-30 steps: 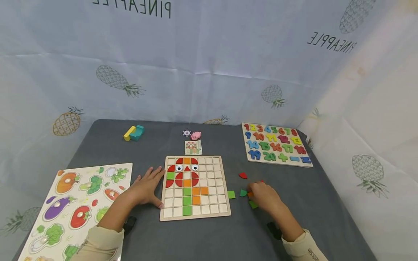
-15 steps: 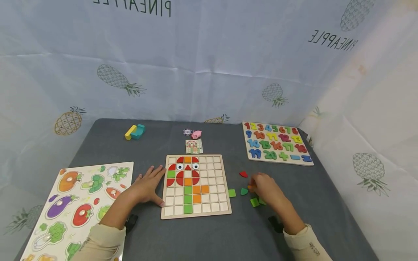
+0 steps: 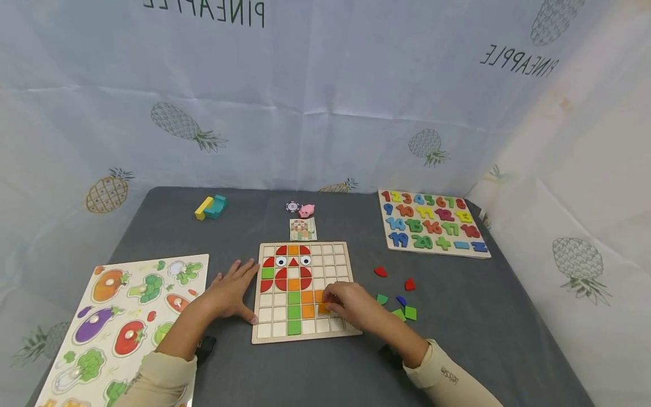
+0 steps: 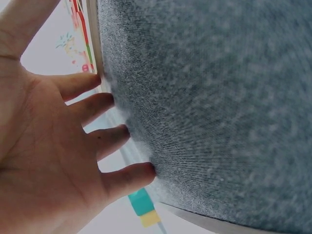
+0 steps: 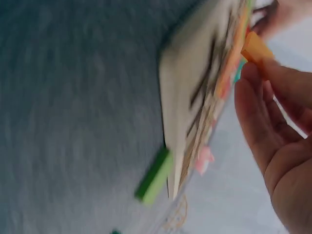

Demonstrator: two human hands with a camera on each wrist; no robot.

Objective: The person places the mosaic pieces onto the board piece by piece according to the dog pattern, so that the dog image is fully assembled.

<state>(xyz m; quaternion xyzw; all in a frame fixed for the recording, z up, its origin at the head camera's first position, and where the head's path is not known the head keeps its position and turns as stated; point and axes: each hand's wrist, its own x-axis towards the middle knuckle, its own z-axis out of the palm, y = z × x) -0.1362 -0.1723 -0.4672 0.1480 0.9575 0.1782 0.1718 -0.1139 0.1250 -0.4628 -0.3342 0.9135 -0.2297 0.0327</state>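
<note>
A wooden grid board (image 3: 277,340) lies on the dark table, partly filled with red, orange and green tiles and two eye tiles. Thumb and fingers of my right hand (image 3: 348,304) pinch an orange square tile (image 3: 322,309) just over its lower middle cells; the right wrist view shows the same orange tile (image 5: 257,48) at the fingertips. Whether it touches a cell, I cannot tell. My left hand (image 3: 231,293) is spread at the board's left edge, thumb near the lower corner. A small pattern card (image 3: 303,229) lies behind the board.
Loose red (image 3: 409,284), green and blue pieces lie right of the board. A vegetable puzzle (image 3: 114,308) is at the left, partly under the left forearm. A number puzzle (image 3: 432,226) stands back right. A pink pig (image 3: 306,211), a chip (image 3: 292,207) and teal and yellow blocks (image 3: 216,207) are behind.
My right hand has picked an orange tile from the loose pieces and moved left with it over the board. Pieces it covered before now show. The left hand stays in place.
</note>
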